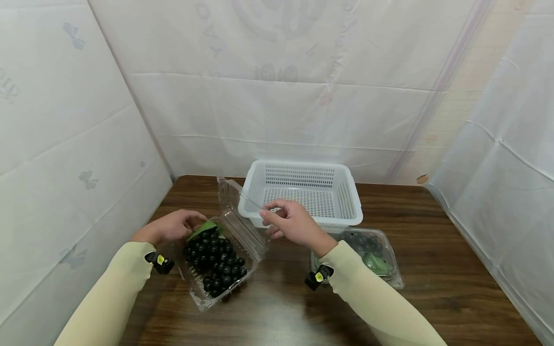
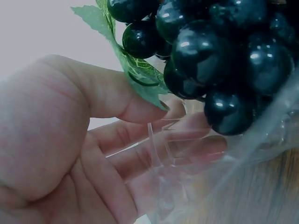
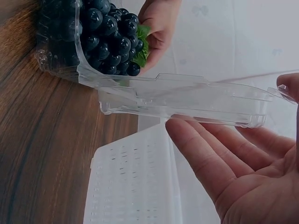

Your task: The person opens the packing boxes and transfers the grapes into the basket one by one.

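While left hand [image 1: 177,225] grips box rim [image 1: 202,303], right hand [image 1: 291,222] pinches raised lid [image 3: 187,100]; grapes [image 1: 214,259] nearer left hand, long axis slanting rightward toward person.

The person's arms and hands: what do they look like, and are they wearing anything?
Both arms have long, plain, pale yellow sleeves: left sleeve and right sleeve. A small black gadget with a bright yellow patch sits at each wrist, left and right. The left hand and right hand wear no gloves.
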Available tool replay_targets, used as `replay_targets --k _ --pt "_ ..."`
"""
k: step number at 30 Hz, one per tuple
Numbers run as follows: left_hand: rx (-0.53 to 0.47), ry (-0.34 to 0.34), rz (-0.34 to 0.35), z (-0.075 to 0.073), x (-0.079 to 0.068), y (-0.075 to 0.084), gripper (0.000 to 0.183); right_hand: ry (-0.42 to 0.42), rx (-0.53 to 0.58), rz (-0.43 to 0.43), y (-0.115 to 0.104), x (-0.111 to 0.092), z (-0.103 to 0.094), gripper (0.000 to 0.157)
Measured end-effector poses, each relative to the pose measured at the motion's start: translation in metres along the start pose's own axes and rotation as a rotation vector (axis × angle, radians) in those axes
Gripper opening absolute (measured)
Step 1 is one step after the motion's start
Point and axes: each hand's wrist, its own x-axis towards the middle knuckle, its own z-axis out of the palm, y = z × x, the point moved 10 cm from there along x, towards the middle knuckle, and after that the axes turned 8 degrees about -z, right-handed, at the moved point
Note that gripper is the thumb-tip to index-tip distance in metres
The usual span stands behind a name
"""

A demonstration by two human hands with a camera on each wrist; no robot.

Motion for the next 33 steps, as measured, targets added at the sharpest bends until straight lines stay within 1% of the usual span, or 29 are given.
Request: replay_targets --k 3,5,7,8,10,13,15,18,19,20,21,22,24,26,28,29,30,33 --pt "0.036 0.051 0.031 -0.003 -0.005 0.001 0.051 0.010 -0.011 0.008 -0.001 0.000 0.000 0.044" --pt "0.067 0.103 0.051 -0.006 -0.011 0.000 0.047 0.016 -0.016 0.016 -0.001 0.000 0.000 0.042" --pt "0.097 0.174 0.062 -0.010 -0.019 -0.003 0.044 0.019 -0.023 0.022 -0.002 0.000 0.000 0.040" --pt "0.104 0.212 0.054 -0.011 -0.024 -0.006 0.043 0.020 -0.025 0.023 -0.001 0.000 0.000 0.039" --pt "0.127 0.311 0.041 -0.015 -0.035 -0.011 0.043 0.020 -0.027 0.024 0.000 0.001 0.001 0.038" --pt "0.119 0.453 -0.006 -0.017 -0.055 -0.019 0.046 0.023 -0.028 0.026 0.001 0.002 0.002 0.036" --pt "0.084 0.533 -0.055 -0.015 -0.070 -0.026 0.049 0.026 -0.027 0.029 0.001 0.003 0.002 0.036" --pt "0.012 0.594 -0.146 -0.006 -0.092 -0.035 0.056 0.031 -0.026 0.034 0.000 0.004 0.002 0.036" --pt "-0.010 0.599 -0.178 -0.001 -0.098 -0.038 0.058 0.032 -0.029 0.035 0.000 0.004 0.002 0.036" --pt "-0.038 0.587 -0.208 0.005 -0.103 -0.041 0.061 0.032 -0.032 0.034 -0.001 0.004 0.002 0.036" --pt "-0.075 0.559 -0.233 0.011 -0.107 -0.043 0.064 0.031 -0.033 0.034 -0.001 0.004 0.002 0.036" --pt "-0.133 0.521 -0.248 0.019 -0.109 -0.045 0.066 0.029 -0.033 0.032 -0.001 0.005 0.002 0.036" --pt "-0.295 0.427 -0.265 0.037 -0.110 -0.048 0.071 0.025 -0.031 0.029 -0.001 0.005 0.001 0.036" --pt "-0.470 0.325 -0.278 0.056 -0.107 -0.048 0.075 0.021 -0.023 0.029 0.000 0.006 0.001 0.037" --pt "-0.618 0.258 -0.290 0.072 -0.103 -0.047 0.080 0.020 -0.013 0.032 0.000 0.006 0.000 0.039" --pt "-0.664 0.240 -0.297 0.078 -0.101 -0.046 0.082 0.021 -0.009 0.035 0.000 0.006 0.000 0.039" --pt "-0.690 0.229 -0.305 0.082 -0.100 -0.046 0.084 0.021 -0.005 0.038 0.001 0.006 0.000 0.039" --pt "-0.723 0.223 -0.315 0.087 -0.097 -0.045 0.087 0.016 -0.001 0.040 0.001 0.006 0.000 0.040"
